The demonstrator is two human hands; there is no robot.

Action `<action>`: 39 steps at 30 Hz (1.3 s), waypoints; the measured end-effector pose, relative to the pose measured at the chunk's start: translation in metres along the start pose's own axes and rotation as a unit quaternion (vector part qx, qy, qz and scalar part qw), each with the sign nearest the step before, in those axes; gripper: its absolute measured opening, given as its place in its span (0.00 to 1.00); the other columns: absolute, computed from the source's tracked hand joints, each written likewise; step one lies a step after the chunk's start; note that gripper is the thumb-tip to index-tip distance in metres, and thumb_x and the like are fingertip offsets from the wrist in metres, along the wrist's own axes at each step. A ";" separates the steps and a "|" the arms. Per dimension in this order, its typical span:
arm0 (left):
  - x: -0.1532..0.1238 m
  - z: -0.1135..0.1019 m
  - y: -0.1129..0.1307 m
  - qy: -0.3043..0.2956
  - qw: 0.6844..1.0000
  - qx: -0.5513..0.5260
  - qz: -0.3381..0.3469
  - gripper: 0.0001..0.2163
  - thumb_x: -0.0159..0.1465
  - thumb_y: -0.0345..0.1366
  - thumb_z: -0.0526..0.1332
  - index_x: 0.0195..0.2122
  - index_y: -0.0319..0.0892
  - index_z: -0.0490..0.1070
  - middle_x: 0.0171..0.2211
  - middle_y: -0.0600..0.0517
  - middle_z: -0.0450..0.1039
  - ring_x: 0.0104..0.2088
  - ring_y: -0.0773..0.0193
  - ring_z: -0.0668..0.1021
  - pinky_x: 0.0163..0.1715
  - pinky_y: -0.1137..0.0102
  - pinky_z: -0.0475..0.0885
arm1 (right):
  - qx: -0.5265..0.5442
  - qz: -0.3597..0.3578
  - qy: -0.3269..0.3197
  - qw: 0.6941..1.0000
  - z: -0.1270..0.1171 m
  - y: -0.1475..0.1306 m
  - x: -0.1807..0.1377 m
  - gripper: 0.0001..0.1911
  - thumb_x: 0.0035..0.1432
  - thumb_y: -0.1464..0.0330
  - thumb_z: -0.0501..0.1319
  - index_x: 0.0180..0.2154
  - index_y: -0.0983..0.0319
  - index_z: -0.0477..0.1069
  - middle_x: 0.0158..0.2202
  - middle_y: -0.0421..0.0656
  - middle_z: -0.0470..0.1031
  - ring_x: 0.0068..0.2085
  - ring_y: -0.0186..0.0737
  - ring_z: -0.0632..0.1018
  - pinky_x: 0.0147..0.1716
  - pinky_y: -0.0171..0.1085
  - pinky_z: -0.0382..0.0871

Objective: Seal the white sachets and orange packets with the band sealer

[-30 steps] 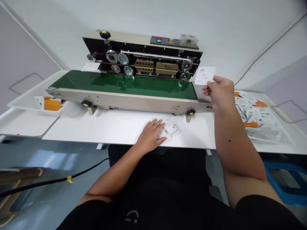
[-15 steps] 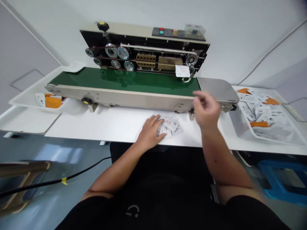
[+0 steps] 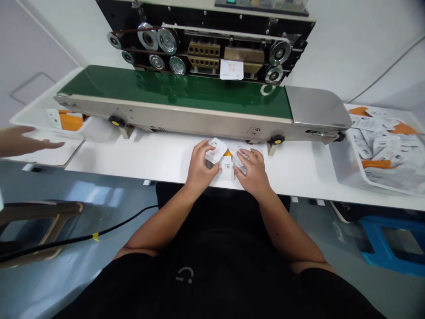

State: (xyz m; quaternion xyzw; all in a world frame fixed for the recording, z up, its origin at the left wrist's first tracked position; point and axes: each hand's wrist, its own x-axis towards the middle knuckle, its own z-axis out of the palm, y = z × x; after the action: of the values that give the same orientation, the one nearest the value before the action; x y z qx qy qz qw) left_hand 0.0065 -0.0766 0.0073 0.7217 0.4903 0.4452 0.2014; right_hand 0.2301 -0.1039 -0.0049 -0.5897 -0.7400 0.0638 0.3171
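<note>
Pinches a white packet (image 3: 217,149) by its left part in the left hand (image 3: 201,170), thumb and curved fingers (image 3: 199,147) bent round it, slightly tilted over a small pile of packets (image 3: 227,172). Touches the right side of that pile with the right hand (image 3: 255,173), fingers bent and a little spread, thumb apart from them; cannot tell whether gripping or merely resting. Between both sets of fingers, a patch of orange (image 3: 227,153) among thin, flat packets with dark print, all on a smooth white worktop (image 3: 166,155).

Right of the fingers, well apart: a translucent plastic bin (image 3: 341,161), heaped with loose white packets (image 3: 381,146) and a few orange ones (image 3: 378,164). Left of the fingers, also well apart: another pale plastic bin (image 3: 23,119), holding an orange packet (image 3: 71,122) beside a white printed one (image 3: 53,118). Near that bin, another person's hand (image 3: 29,141), fingers extended.

Just beyond the fingers: a long metal conveyor (image 3: 179,113) with a glossy green belt (image 3: 175,91), ending at right in a rounded, polished plate (image 3: 320,106). Farther beyond: shiny round rollers (image 3: 168,40), drilled brass-coloured blocks (image 3: 203,55) and a single white packet (image 3: 231,70) with rounded corners, flat face outward.
</note>
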 end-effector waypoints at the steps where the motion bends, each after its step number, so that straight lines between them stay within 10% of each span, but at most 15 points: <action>1: -0.002 -0.001 0.000 0.018 1.000 0.002 0.011 0.20 0.62 0.28 0.69 0.54 0.46 0.70 0.67 0.43 0.66 0.68 0.48 0.70 0.67 0.49 0.70 | 0.000 0.001 0.019 1.000 -0.001 -0.001 -0.001 0.23 0.68 0.60 0.61 0.61 0.59 0.78 0.65 0.50 0.74 0.69 0.63 0.63 0.68 0.65 0.61; 12: -0.022 0.003 -0.011 0.066 0.959 0.005 0.274 0.14 0.71 0.40 0.69 0.56 0.48 0.72 0.60 0.46 0.73 0.63 0.53 0.78 0.61 0.55 0.79 | 0.246 0.016 0.032 0.969 -0.004 -0.056 0.002 0.14 0.68 0.59 0.64 0.50 0.55 0.81 0.49 0.45 0.83 0.54 0.48 0.78 0.60 0.51 0.72; 17: -0.028 -0.001 -0.016 0.158 0.945 0.039 0.284 0.11 0.66 0.40 0.73 0.46 0.45 0.76 0.47 0.49 0.73 0.57 0.52 0.80 0.56 0.53 0.81 | 0.261 0.079 0.101 0.957 -0.007 -0.067 0.007 0.10 0.66 0.60 0.64 0.41 0.57 0.80 0.45 0.47 0.82 0.49 0.47 0.80 0.55 0.48 0.73; 21: -0.028 -0.004 -0.019 0.193 0.929 0.069 0.308 0.08 0.66 0.38 0.73 0.43 0.46 0.77 0.43 0.50 0.70 0.54 0.52 0.81 0.52 0.55 0.83 | 0.364 0.145 -0.066 0.918 -0.002 -0.067 0.001 0.13 0.64 0.57 0.67 0.44 0.57 0.79 0.37 0.43 0.83 0.41 0.44 0.82 0.48 0.45 0.75; 25: -0.025 -0.001 -0.019 0.132 0.930 0.054 0.339 0.12 0.67 0.37 0.72 0.50 0.49 0.76 0.46 0.49 0.73 0.56 0.53 0.81 0.56 0.54 0.81 | 0.509 0.190 -0.101 0.833 -0.001 -0.067 0.003 0.15 0.62 0.56 0.67 0.46 0.58 0.77 0.32 0.39 0.80 0.32 0.38 0.80 0.37 0.39 0.76; 33: -0.014 -0.008 0.007 -0.139 0.951 0.124 0.245 0.24 0.63 0.45 0.73 0.58 0.48 0.74 0.58 0.44 0.76 0.63 0.42 0.75 0.73 0.34 0.52 | 0.403 0.175 0.178 0.881 -0.109 0.003 0.095 0.14 0.60 0.66 0.65 0.48 0.61 0.77 0.27 0.38 0.75 0.23 0.31 0.72 0.22 0.31 0.65; 39: -0.006 -0.007 0.018 -0.235 0.939 0.169 0.187 0.23 0.62 0.42 0.72 0.58 0.49 0.75 0.57 0.45 0.75 0.60 0.45 0.74 0.74 0.37 0.49 | 0.365 0.230 0.192 0.881 -0.156 0.054 0.176 0.03 0.60 0.73 0.62 0.35 0.62 0.75 0.23 0.40 0.72 0.21 0.29 0.70 0.16 0.28 0.59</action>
State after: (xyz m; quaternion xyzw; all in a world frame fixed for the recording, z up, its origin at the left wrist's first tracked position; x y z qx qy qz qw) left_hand 0.0094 -0.0911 0.0213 0.9081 0.3528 0.2030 0.0989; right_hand 0.3423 0.0294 0.1628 -0.5867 -0.4324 0.2865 0.6218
